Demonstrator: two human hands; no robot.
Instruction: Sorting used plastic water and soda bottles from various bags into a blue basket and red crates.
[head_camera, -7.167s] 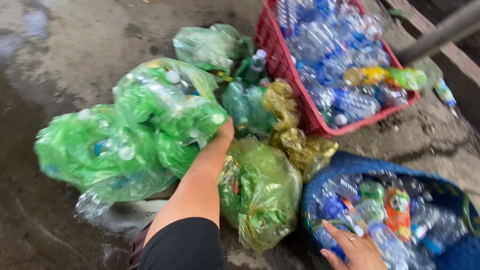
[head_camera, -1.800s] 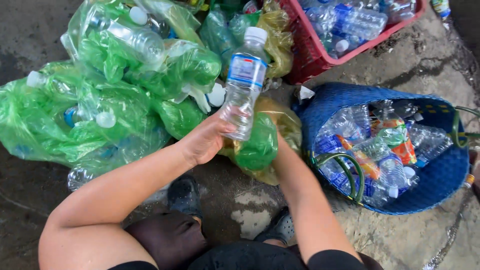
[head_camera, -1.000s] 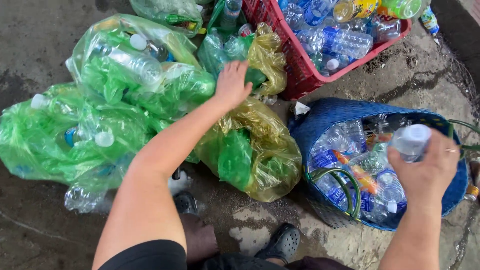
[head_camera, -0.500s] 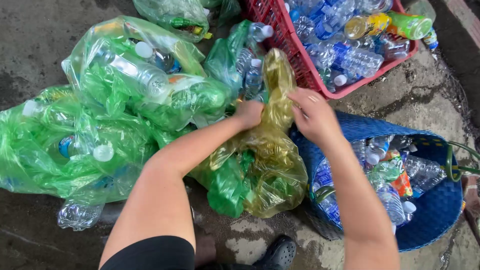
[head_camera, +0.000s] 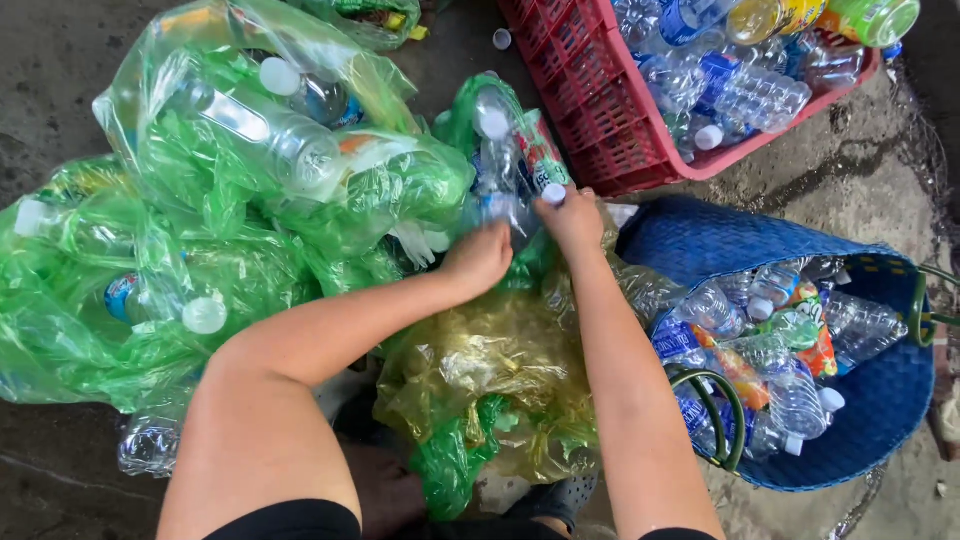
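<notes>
My left hand (head_camera: 480, 258) and my right hand (head_camera: 572, 216) meet at the top of a yellow plastic bag (head_camera: 490, 395) full of crushed bottles, in the middle of the view. Both hands have their fingers closed on clear plastic bottles (head_camera: 505, 185) with white caps that stick out of a green bag (head_camera: 480, 120) just beyond. The right hand's fingers touch a white bottle cap (head_camera: 553, 193). What exactly each hand grips is partly hidden by the bags.
Several green plastic bags (head_camera: 200, 230) stuffed with bottles lie to the left on wet concrete. A red plastic crate (head_camera: 590, 110) of bottles stands at top right. A blue woven basket (head_camera: 880, 390) with bottles sits at right, beside my right arm.
My right hand has left the blue basket and joined the left at the bags. Both hands moved from the yellow bag's top up to the bottles in the green bag.
</notes>
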